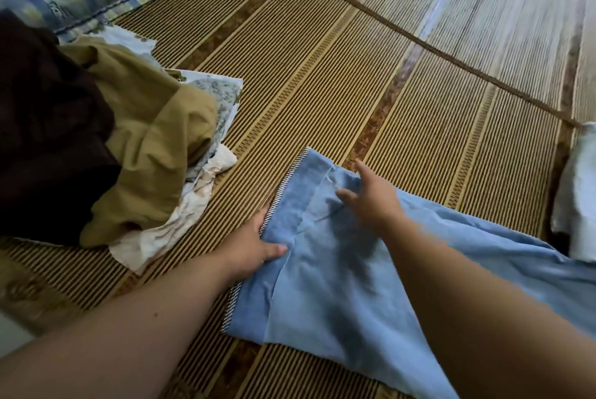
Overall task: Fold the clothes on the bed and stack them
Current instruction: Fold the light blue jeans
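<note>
Blue garment point(322, 289) gripped by left hand point(254, 247); right hand point(374, 198) spread over it.

No writing legible anywhere (patterns only).

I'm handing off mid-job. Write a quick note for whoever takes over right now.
Left hand grips the stitched hem of the blue garment, thumb on top. Right hand, fingers spread, is over the same garment; blurred, contact unclear.
The blue garment lies on the woven mat. Left of it, a crumpled pile: dark brown garment, olive garment, floral cloth.
Done: no folded stack in view.
Left: fold the blue garment, then the pile, and stack them.
</note>
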Tool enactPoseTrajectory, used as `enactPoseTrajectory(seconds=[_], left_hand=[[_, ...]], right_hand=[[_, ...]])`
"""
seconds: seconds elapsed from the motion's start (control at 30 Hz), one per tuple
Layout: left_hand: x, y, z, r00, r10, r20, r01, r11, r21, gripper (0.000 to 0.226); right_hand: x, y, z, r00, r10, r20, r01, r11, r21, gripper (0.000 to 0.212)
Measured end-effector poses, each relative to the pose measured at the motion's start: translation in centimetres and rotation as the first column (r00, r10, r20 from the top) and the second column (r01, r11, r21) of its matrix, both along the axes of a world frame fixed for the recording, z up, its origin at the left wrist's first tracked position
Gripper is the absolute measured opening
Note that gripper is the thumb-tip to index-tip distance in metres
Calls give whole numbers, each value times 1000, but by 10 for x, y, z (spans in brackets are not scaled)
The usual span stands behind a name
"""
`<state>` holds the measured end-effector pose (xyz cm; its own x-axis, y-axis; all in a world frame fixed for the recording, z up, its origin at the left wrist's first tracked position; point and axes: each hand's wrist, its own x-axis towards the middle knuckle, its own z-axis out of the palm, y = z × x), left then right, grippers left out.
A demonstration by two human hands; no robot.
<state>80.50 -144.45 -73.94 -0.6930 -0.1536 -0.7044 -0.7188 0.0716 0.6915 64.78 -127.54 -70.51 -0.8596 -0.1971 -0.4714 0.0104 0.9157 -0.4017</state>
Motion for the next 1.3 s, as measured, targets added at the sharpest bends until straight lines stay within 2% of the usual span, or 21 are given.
enactPoseTrajectory(seconds=[0.13,0.2,0.23,0.27,0.4,0.47,0.5,0.57,0.63,0.7,0.73,0.8,0.87,0.9,0.93,1.0,1.07,1.13,1.2,1.27,1.3], left_hand=[[3,2,-1,1000,-21,-2,21,995,-100,78],[4,1,-1,1000,-11,0,11,996,-84,76],[4,1,-1,1000,8,3,-8,999,-47,75],[4,-1,0,1000,30,9,-30,1000,-5,76],[4,-6,2,1000,18,26,-20,996,82,90],[4,-7,3,999,-10,31,8,999,50,91],[4,-6,5,999,-30,41,30,1000,7,89],[3,-4,5,996,-69,63,74,993,-87,86],[2,-3,2,994,-71,80,81,988,-130,85],[-2,0,1,995,-36,88,47,991,-126,85],[-3,1,0,996,-2,88,13,993,-118,85],[-8,4,-2,994,63,93,-53,994,-100,86],[-13,5,-3,989,95,114,-77,985,-152,84],[-14,3,-4,987,73,145,-41,976,-212,83],[-15,2,-5,982,25,187,26,963,-269,83],[-16,-2,-9,971,-48,233,123,939,-322,82],[-15,-7,-12,970,-30,240,101,952,-289,77],[-13,-8,-13,970,23,242,48,958,-282,74],[-14,-6,-12,969,61,239,18,949,-314,75],[-16,-2,-8,964,65,256,31,934,-355,82],[-17,-1,-7,962,47,267,60,924,-378,82]], right_hand=[[-20,-38,-7,979,193,73,-195,980,27,74],[-24,-53,-7,977,184,103,-191,979,64,55],[-24,-56,-7,983,162,87,-168,983,69,36],[-22,-59,-6,988,148,35,-150,986,71,16],[-16,-63,4,957,84,-277,-99,994,-40,19],[-26,-70,7,957,94,-275,-100,995,-7,12],[-31,-74,7,974,92,-208,-88,996,30,15],[-36,-77,5,992,92,-92,-85,993,80,40],[-23,-77,-1,983,130,-128,-123,990,68,66],[6,-59,-11,960,123,-251,-111,992,62,75],[21,-42,-17,946,71,-315,-57,997,56,76],[41,4,-27,904,-165,-394,199,979,46,78],[41,53,-34,817,-447,-365,509,856,90,81],[37,70,-35,787,-538,-303,600,782,169,84],[32,80,-37,801,-559,-216,599,748,288,87],[19,73,-42,933,-358,-44,345,851,395,87],[4,40,-45,999,16,38,-25,965,260,78],[1,4,-44,972,227,57,-230,971,63,75],[12,-14,-42,973,227,-49,-228,973,-23,77],[35,-6,-44,950,79,-302,-83,997,-2,77],[47,7,-47,928,0,-373,14,999,34,79]])
